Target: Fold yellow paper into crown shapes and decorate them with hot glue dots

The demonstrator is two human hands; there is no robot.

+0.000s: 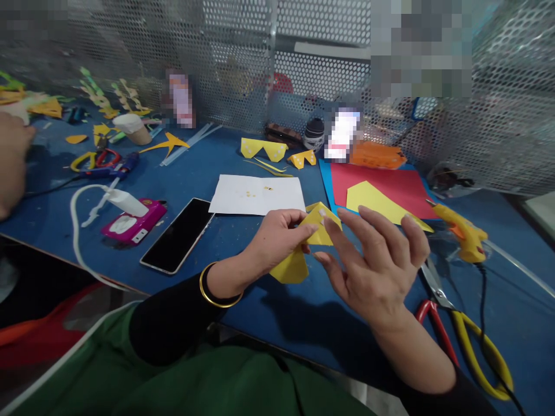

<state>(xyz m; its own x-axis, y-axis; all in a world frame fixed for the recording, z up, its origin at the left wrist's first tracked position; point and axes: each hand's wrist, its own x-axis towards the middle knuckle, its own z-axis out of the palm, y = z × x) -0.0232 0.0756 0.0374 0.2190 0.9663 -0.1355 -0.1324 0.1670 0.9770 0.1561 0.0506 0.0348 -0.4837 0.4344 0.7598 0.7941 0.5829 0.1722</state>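
Observation:
My left hand (281, 234) pinches a folded yellow paper piece (291, 270), shaped like the paper glasses further back, between thumb and fingers. My right hand (375, 263) has its fingers spread, and the index fingertip touches the upper right part of that piece, near a small white spot. Just behind my hands lies a white sheet (243, 193) with tiny yellow bits on it. Two finished-looking yellow paper glasses shapes, a larger one (264, 150) and a smaller one (302, 159), stand at the back with white dots on them.
Right: scissors (440, 289), a yellow glue gun (463, 231), red paper (390, 188) and a yellow offcut (377, 202). Left: a black-screened phone (177, 237), a magenta power socket (132, 222), pliers and a blue glue gun (115, 169). Another person's hand (13, 156) is at far left.

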